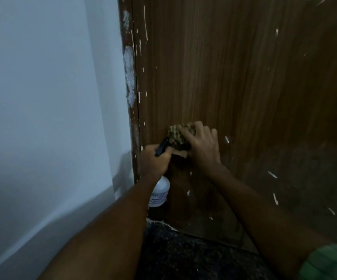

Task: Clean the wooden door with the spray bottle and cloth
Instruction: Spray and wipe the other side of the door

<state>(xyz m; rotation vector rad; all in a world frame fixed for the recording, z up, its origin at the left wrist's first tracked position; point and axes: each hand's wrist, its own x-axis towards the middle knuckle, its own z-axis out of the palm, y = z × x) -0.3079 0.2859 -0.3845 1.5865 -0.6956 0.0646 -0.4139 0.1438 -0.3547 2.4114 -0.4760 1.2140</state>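
The brown wooden door (pixel 234 77) fills the right of the view, flecked with white paint marks. My right hand (pixel 202 146) presses a bunched checked cloth (pixel 178 136) against the lower part of the door, fingers curled over it. My left hand (pixel 153 160) grips the neck of a white spray bottle (pixel 159 196) with a black nozzle (pixel 161 147) pointing up toward the cloth. The bottle hangs below my hand, close to the door's left edge. Part of the bottle's label is hidden by my forearm.
A pale blue-white wall (pixel 48 118) stands at the left, meeting the door frame (pixel 131 81), which carries white plaster smears. A dark mat (pixel 183 255) lies on the floor below the door. A green sleeve (pixel 329 263) shows at the bottom right.
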